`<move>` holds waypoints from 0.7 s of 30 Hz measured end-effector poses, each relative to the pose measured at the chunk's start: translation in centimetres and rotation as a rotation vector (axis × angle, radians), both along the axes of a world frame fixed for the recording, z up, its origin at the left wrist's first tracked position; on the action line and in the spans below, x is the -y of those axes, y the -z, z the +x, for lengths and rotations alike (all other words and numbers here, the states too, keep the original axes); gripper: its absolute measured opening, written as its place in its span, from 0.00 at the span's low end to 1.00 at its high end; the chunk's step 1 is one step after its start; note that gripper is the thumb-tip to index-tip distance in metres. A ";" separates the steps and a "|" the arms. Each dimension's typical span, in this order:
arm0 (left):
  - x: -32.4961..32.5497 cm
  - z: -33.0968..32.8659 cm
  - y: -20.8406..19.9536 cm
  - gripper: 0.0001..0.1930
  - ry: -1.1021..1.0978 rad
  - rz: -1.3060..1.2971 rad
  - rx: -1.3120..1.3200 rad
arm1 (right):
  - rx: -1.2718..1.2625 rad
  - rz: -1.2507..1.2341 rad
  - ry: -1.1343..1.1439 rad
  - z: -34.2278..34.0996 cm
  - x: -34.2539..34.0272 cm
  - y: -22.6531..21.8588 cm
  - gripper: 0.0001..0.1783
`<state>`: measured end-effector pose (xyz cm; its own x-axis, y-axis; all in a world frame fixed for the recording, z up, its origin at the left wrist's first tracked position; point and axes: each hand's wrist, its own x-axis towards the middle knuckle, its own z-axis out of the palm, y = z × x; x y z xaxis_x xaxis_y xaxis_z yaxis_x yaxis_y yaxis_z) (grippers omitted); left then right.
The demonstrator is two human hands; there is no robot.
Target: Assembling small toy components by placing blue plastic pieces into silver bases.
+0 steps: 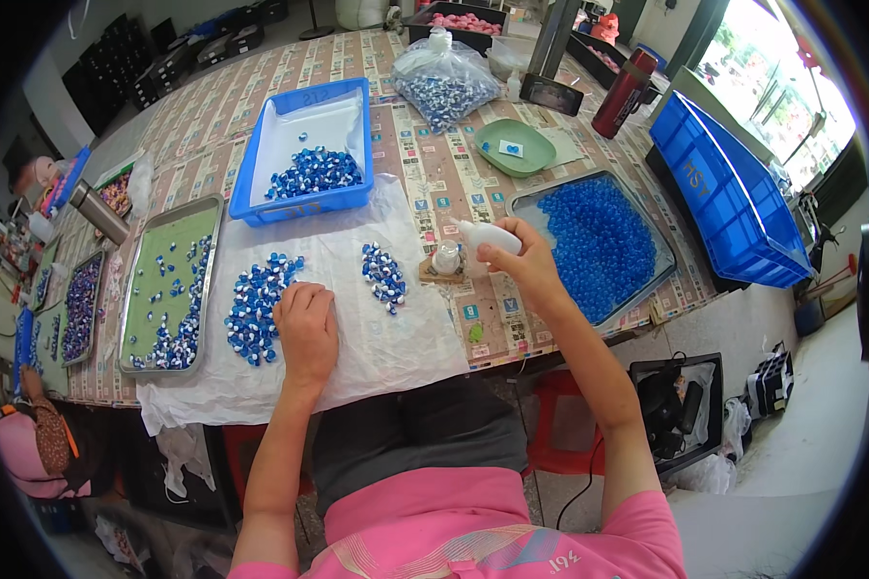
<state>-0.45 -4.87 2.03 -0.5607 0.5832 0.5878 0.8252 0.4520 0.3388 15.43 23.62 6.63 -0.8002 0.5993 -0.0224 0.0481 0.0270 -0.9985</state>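
My right hand (526, 256) grips a white squeeze bottle (490, 237), tilted with its thin nozzle pointing left. Just below the nozzle, a small whitish rounded piece (446, 257) sits on a little wooden block (433, 274). My left hand (307, 323) rests, fingers curled under, at the right edge of a pile of blue-and-white beads (253, 309); whatever its fingertips hold is hidden. A smaller group of blue-and-white beads (383, 275) lies between my hands on a white cloth (357, 347).
Left stands a metal tray (169, 227) of similar beads; behind the cloth, a blue bin (304, 210) holds more. To the right are a tray of clear blue beads (603, 246), a green dish (500, 166), a dark red flask (625, 95) and a blue crate (729, 188). Behind sits a bead-filled bag (444, 89).
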 end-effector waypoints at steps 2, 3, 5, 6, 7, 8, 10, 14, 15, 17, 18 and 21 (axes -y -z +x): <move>0.0 0.8 -0.5 0.07 -0.010 -0.007 0.004 | 0.014 -0.035 -0.020 0.1 -0.1 -0.8 0.22; 0.0 1.2 -0.6 0.07 -0.006 -0.011 -0.004 | 0.005 -0.039 -0.016 0.0 -0.4 -0.9 0.22; -0.1 1.9 -0.8 0.06 -0.013 -0.017 -0.027 | 0.000 0.079 -0.014 -0.5 -1.4 -0.5 0.21; 0.0 2.3 -0.9 0.06 -0.009 -0.022 -0.036 | -0.009 0.073 -0.010 -0.8 -1.8 -0.4 0.21; 0.0 2.7 -1.0 0.06 -0.016 -0.026 -0.028 | -0.012 0.060 -0.019 -1.3 -2.1 -0.3 0.21; -0.1 3.2 -1.2 0.06 -0.020 -0.026 -0.021 | -0.015 0.049 -0.025 -1.7 -2.7 -0.3 0.21; -0.1 4.1 -1.5 0.06 -0.015 -0.032 -0.038 | -0.010 0.082 0.001 -3.1 -3.9 0.7 0.21; -0.2 5.4 -2.4 0.06 -0.016 -0.031 -0.087 | 0.076 0.296 0.140 -4.7 -4.4 0.5 0.23; -0.2 5.5 -2.4 0.06 -0.021 -0.037 -0.095 | 0.068 0.290 0.136 -5.2 -4.8 1.1 0.23; -0.5 5.8 -2.3 0.06 -0.007 -0.035 -0.092 | 0.046 0.367 0.181 -5.8 -5.5 2.4 0.19; -0.8 5.9 -2.2 0.06 -0.004 -0.038 -0.096 | 0.044 0.363 0.184 -5.9 -6.2 2.9 0.19; -0.7 6.1 -2.0 0.06 -0.010 -0.042 -0.096 | 0.140 0.353 0.147 -5.9 -5.5 3.3 0.24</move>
<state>5.70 -4.21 4.02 -0.5085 0.6032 0.6145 0.8486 0.4722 0.2387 9.56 29.17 3.33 -0.7091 0.6977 0.1020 0.2122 0.3491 -0.9127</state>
